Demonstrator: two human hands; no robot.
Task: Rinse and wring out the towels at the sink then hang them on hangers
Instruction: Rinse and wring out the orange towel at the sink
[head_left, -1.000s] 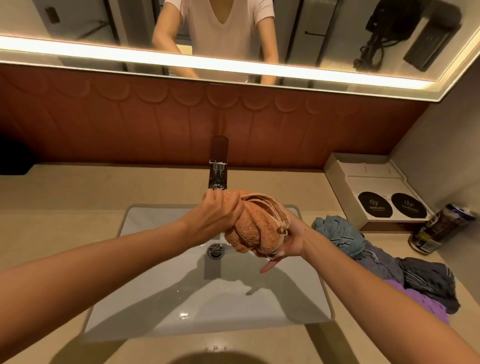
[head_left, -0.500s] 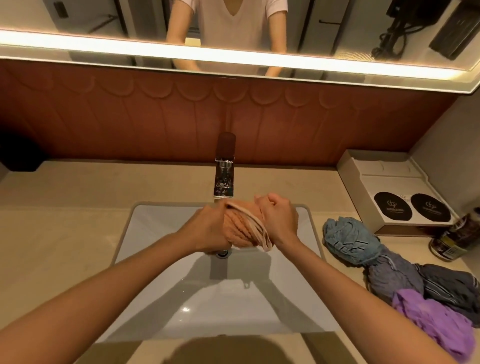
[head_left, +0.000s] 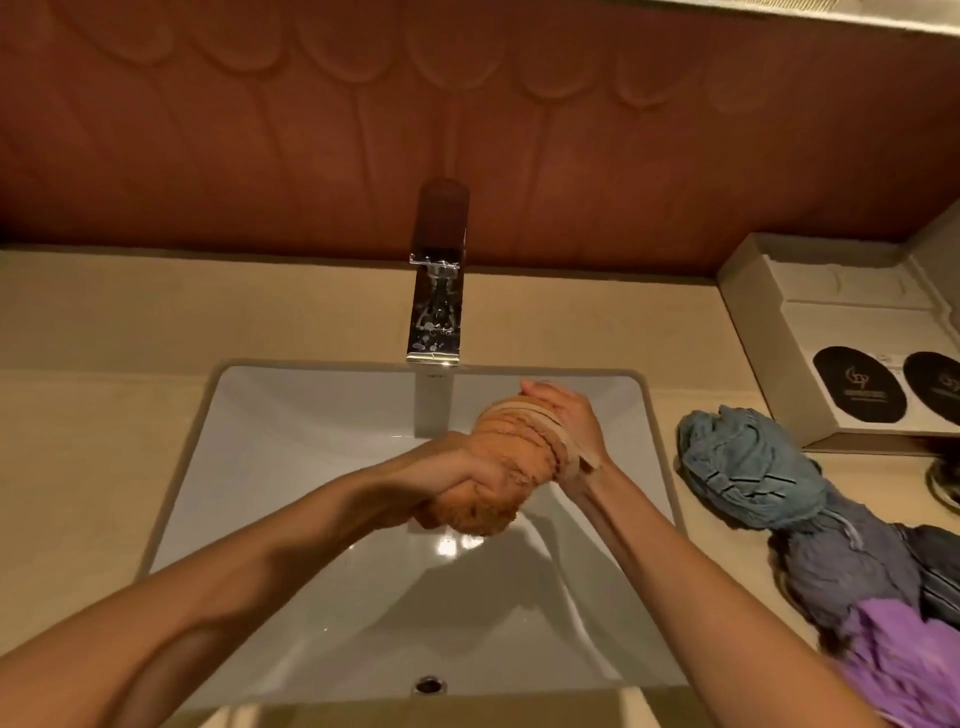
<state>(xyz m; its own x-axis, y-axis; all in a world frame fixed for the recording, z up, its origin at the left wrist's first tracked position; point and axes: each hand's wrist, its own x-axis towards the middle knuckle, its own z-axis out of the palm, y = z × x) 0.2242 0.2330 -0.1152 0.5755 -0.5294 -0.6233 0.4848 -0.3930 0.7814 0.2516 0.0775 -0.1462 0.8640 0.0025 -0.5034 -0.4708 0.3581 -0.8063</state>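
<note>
Half a second ago the two fists sat side by side with the orange towel (head_left: 511, 457) bunched between them. Now they have turned against each other, and the towel is a tight twisted roll slanting over the middle of the sink (head_left: 291, 415), just near of the tap (head_left: 436, 312). The left hand (head_left: 460, 473) grips the near, lower end, fingers curled tight round it. The right hand (head_left: 566, 415) is wrapped round the far end. No stream shows from the tap, so this looks like wringing, with rinsing of this towel probably over. On the counter (head_left: 93, 467) to the right, the blue towel (head_left: 748, 467), grey towel (head_left: 852, 566) and purple towel (head_left: 904, 670) lie heaped. No hanger is in view.
</note>
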